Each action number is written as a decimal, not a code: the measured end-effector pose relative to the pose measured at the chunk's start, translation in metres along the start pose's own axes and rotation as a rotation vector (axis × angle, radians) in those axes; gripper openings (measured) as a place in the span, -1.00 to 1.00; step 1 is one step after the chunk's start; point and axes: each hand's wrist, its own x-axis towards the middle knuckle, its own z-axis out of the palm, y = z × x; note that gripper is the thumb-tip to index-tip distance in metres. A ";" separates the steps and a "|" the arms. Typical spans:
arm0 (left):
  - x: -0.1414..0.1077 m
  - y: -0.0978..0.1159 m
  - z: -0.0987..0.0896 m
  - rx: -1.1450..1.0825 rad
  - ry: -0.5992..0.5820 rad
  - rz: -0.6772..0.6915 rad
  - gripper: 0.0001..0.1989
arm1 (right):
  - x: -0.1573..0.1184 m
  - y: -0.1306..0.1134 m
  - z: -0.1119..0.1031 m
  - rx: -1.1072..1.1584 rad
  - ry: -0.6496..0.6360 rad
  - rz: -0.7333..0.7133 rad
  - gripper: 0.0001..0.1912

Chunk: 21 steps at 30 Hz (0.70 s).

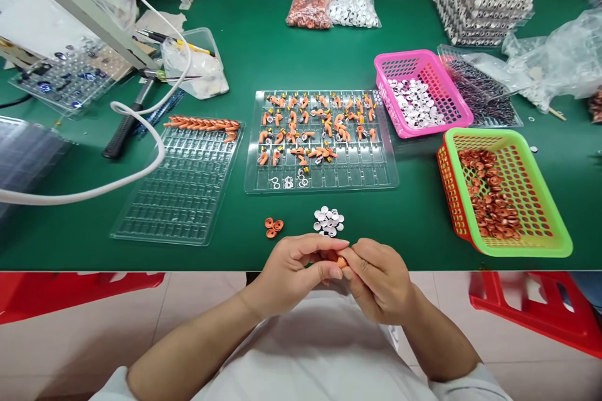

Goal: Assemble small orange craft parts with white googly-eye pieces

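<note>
At the table's front edge, my left hand and my right hand meet, the fingers of both pinched round a small orange part. Most of that part is hidden by the fingertips. Just beyond my hands lie a small pile of white discs and a few copper-coloured round pieces. Farther back, a clear tray holds orange curved parts in its upper rows and some white rings in the bottom row. Left of it, another clear tray has a row of copper-coloured parts along its top.
On the right stand a pink basket of white discs and a green basket of copper pieces. A hammer and a white cable are at left. Bags and stacked trays stand at the back.
</note>
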 end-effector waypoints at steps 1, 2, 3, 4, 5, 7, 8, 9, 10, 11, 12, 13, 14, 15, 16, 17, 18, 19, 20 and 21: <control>0.000 0.000 0.000 0.005 0.002 0.009 -0.73 | 0.000 0.000 0.000 -0.005 -0.006 -0.002 -0.70; 0.000 0.000 0.000 0.007 0.001 0.017 -0.74 | -0.001 0.000 0.000 -0.008 -0.010 -0.004 -0.69; 0.000 0.000 0.001 0.004 -0.002 0.021 -0.74 | -0.001 0.000 0.000 -0.013 -0.013 -0.007 -0.68; -0.001 0.000 0.001 0.002 -0.004 0.024 -0.75 | -0.002 0.000 0.000 -0.017 -0.014 -0.010 -0.67; -0.001 0.000 0.001 0.002 -0.005 0.028 -0.76 | -0.002 0.001 0.000 -0.020 -0.014 -0.015 -0.66; -0.001 0.000 0.000 0.012 -0.008 0.041 -0.76 | -0.003 0.001 0.000 -0.023 -0.016 -0.026 -0.64; -0.001 -0.001 0.000 0.023 -0.008 0.050 -0.76 | -0.003 0.001 0.000 -0.023 -0.019 -0.032 -0.63; -0.001 -0.001 0.000 0.037 -0.006 0.061 -0.76 | -0.003 0.002 0.000 -0.023 -0.023 -0.035 -0.62; -0.002 -0.002 -0.001 0.050 -0.004 0.069 -0.76 | -0.003 0.002 0.000 -0.023 -0.026 -0.037 -0.62; -0.002 -0.002 -0.001 0.060 -0.001 0.075 -0.76 | -0.003 0.002 0.000 -0.026 -0.030 -0.036 -0.61; -0.002 -0.003 -0.001 0.069 0.005 0.079 -0.76 | -0.003 0.002 0.000 -0.030 -0.032 -0.035 -0.61; -0.002 -0.003 -0.002 0.076 0.010 0.080 -0.76 | -0.003 0.002 0.000 -0.033 -0.031 -0.033 -0.61; -0.002 -0.004 -0.002 0.081 0.014 0.080 -0.76 | -0.003 0.002 0.001 -0.036 -0.029 -0.031 -0.61; -0.002 -0.004 -0.002 0.082 0.016 0.077 -0.76 | -0.003 0.002 0.002 -0.039 -0.023 -0.031 -0.62; -0.001 -0.004 -0.001 0.080 0.019 0.073 -0.76 | -0.002 0.003 0.002 -0.040 -0.016 -0.031 -0.63; -0.001 -0.004 -0.001 0.076 0.022 0.070 -0.75 | -0.002 0.003 0.003 -0.039 -0.008 -0.031 -0.63; 0.000 -0.004 -0.001 0.071 0.023 0.066 -0.75 | -0.002 0.003 0.004 -0.038 0.000 -0.030 -0.64; 0.000 -0.004 -0.001 0.065 0.025 0.062 -0.75 | -0.002 0.003 0.005 -0.036 0.008 -0.029 -0.65; 0.001 -0.005 -0.001 0.061 0.027 0.061 -0.75 | -0.003 0.004 0.006 -0.035 0.015 -0.026 -0.65; 0.002 -0.005 -0.001 0.060 0.032 0.064 -0.75 | -0.003 0.004 0.007 -0.032 0.021 -0.023 -0.65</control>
